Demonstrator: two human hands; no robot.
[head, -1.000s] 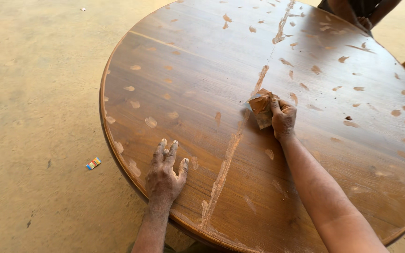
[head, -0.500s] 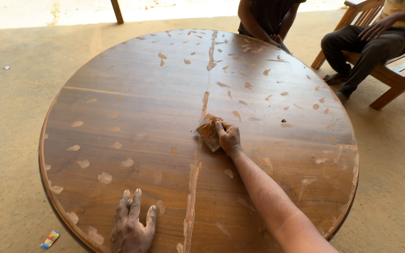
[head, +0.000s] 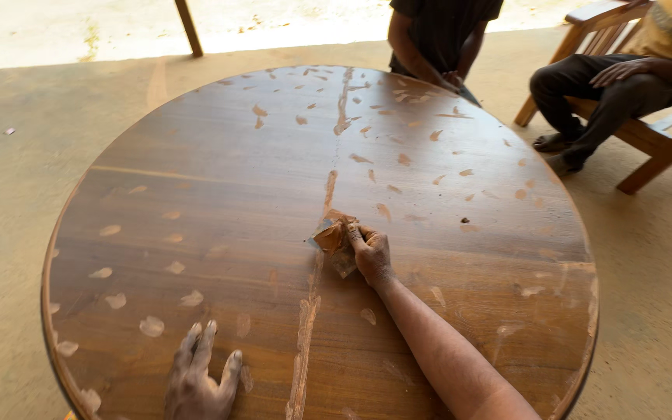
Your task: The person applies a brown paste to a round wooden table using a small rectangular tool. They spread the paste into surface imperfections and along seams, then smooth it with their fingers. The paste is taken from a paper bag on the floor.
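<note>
Right hand: clenched on putty knife, mid-tabletop, on filler seam.
Left hand: released, flat near edge.
Handling: light, stiff blade, probably; best gripped by handle.

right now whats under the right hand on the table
The right hand presses a small flat scraper smeared with tan filler onto the round table, on the filled centre seam. The tool's handle and the wood beneath the palm are hidden.
</note>
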